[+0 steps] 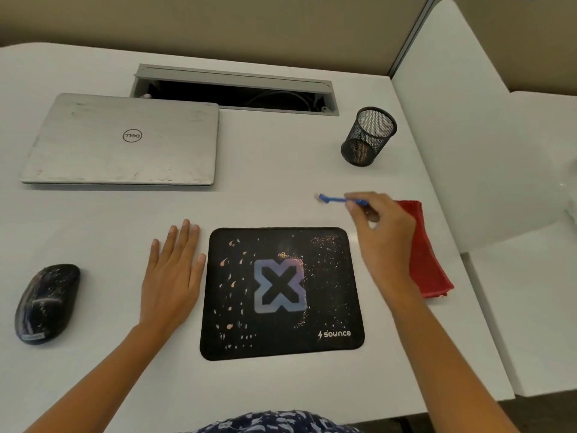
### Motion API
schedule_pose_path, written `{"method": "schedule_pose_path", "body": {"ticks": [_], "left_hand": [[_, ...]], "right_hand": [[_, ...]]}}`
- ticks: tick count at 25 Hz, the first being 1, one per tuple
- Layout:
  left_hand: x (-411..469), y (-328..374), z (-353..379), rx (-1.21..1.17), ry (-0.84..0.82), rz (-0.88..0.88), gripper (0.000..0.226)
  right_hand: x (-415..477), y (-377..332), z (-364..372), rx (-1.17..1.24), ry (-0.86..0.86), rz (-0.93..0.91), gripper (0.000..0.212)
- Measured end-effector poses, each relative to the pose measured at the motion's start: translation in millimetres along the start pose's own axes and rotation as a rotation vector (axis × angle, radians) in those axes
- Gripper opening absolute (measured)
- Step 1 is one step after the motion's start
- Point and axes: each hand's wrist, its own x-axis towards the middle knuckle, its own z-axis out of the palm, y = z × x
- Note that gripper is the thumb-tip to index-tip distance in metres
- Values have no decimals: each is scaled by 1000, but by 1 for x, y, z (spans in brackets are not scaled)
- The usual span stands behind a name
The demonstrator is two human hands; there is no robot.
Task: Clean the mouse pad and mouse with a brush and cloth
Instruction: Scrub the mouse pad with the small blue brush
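Blue brush is held by its handle end in the pinched fingers of the right hand. The bristle head is pointed left and raised over the white desk, just beyond the far right corner of the mouse pad. Left hand is laid flat on the desk, fingers straight, just beside the pad's left edge; nothing is gripped by it. Pad is seen lying square before the person, speckled with pale crumbs and dust, densest toward the upper right. Mouse, likewise streaked with debris, is set well apart to the left. Red cloth is left folded at the right, partly hidden behind the right wrist, untouched.

Step judged: brush taken up, brushing of pad not yet begun. Next move is judged to call for the bristles to be lowered onto the pad and the debris swept toward one edge, the pad being steadied by the left hand. Light strokes are advised so that grit is not scattered across the desk
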Motion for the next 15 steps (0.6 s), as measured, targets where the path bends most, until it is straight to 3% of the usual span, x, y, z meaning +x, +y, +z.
{"method": "schedule_pose_path", "body": {"ticks": [8,15], "left_hand": [[6,8,4,107,-32,61,58],[7,6,6,112,-29,66,55]], "right_hand": [[-32,-8,31,117,-293,112,12],[-40,-32,53,95,-312,179,15]]}}
